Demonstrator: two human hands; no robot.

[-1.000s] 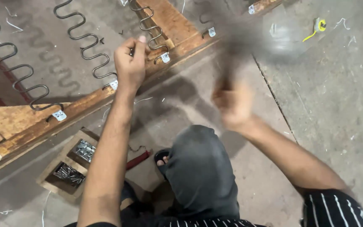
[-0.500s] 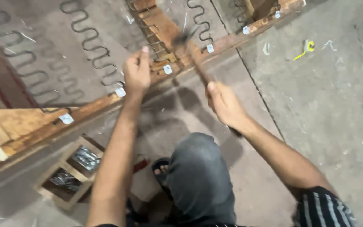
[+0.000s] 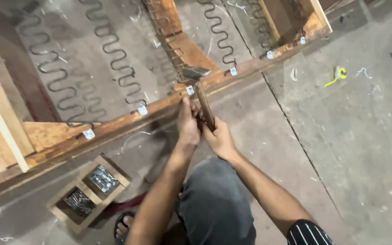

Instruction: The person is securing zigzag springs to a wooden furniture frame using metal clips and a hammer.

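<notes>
Knee: grey-trousered knee (image 3: 216,204) at 6 o'clock, bent up under both forearms; a sandalled foot (image 3: 122,225) peeks out at 7 o'clock on the concrete floor (image 3: 364,149)
Nail box: small wooden box (image 3: 88,193) at 8 o'clock, two compartments, both holding shiny metal fasteners; sits just short of the frame rail
Right hand: right hand (image 3: 221,138) dead centre, fingers wrapped round the handle of the hammer (image 3: 202,97)
Left hand: left hand (image 3: 188,123) touching the right, at its 10 o'clock, closed on the same handle a little higher up
Hammer: handle rises toward 12 o'clock; metal head (image 3: 196,72) at the wooden frame rail (image 3: 159,106), beside a small white clip (image 3: 189,90); whether it touches the wood, cannot tell
Frame: rail runs from 8 o'clock to 1 o'clock; more white clips spaced along it
Springs: zigzag wire springs (image 3: 114,68) stretch beyond the rail toward 11 and 12 o'clock
Far floor: yellow tape measure (image 3: 339,73) at 2 o'clock, well apart from the hands
</notes>
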